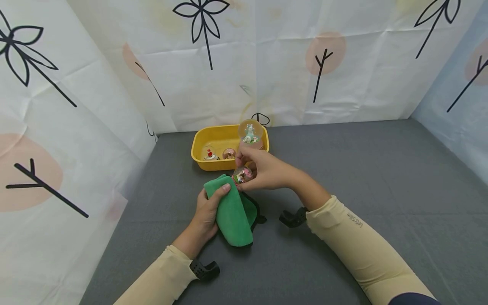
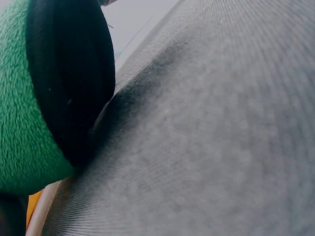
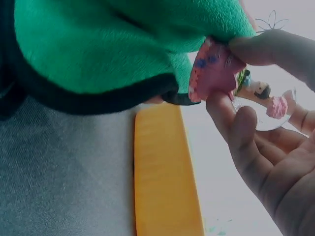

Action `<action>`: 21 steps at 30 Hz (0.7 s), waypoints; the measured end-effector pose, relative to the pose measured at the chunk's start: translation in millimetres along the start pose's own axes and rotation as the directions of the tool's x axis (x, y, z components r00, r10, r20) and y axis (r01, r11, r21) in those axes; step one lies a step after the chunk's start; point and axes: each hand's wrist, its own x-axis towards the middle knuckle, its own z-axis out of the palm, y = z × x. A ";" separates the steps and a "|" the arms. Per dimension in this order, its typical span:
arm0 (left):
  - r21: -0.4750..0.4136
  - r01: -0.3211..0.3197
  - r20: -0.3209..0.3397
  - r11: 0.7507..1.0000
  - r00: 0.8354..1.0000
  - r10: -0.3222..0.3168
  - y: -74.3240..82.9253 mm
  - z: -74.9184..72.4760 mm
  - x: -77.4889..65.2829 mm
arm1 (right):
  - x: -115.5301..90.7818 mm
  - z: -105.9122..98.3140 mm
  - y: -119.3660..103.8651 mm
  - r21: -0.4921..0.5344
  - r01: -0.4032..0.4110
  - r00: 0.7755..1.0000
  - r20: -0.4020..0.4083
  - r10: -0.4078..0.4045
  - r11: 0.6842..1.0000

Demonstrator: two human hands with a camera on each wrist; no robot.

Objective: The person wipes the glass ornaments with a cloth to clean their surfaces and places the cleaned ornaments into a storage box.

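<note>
In the head view my right hand (image 1: 271, 170) pinches a small snow globe (image 1: 242, 174) in front of a yellow tray. The right wrist view shows its pink base (image 3: 216, 76) between thumb and fingers, with small figures inside the clear dome. My left hand (image 1: 207, 213) grips a folded green cloth (image 1: 233, 216) with black edging, thumb on top. The cloth's upper edge touches the globe's base. In the left wrist view the cloth (image 2: 24, 113) hangs just over the table, and the left fingers are out of sight.
Behind the hands stands the yellow tray (image 1: 215, 165). Inside it are a larger snow globe (image 1: 250, 132) at the right, a small globe with a red-and-white figure (image 1: 210, 154) and another small pinkish one (image 1: 228, 153). Grey fabric (image 1: 362, 182) covers the table, and patterned white sheets (image 1: 278, 84) hang around it.
</note>
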 end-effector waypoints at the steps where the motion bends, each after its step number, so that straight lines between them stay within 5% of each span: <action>1: 0.000 -0.003 0.001 1.000 1.000 0.003 0.1 0.0 -0.1 | -0.5 0.0 -1.1 0.017 0.008 1.000 0.011 -0.008 1.000; 10: -0.009 0.023 0.046 1.000 0.999 -0.022 3.1 -1.0 -3.1 | -3.2 -3.1 -1.0 0.085 -0.015 0.995 0.102 0.006 0.996; 21: 0.021 0.060 0.121 0.998 0.991 -0.062 7.8 1.4 -7.5 | -32.5 -4.4 -16.2 -0.117 -0.006 0.998 0.058 0.013 0.993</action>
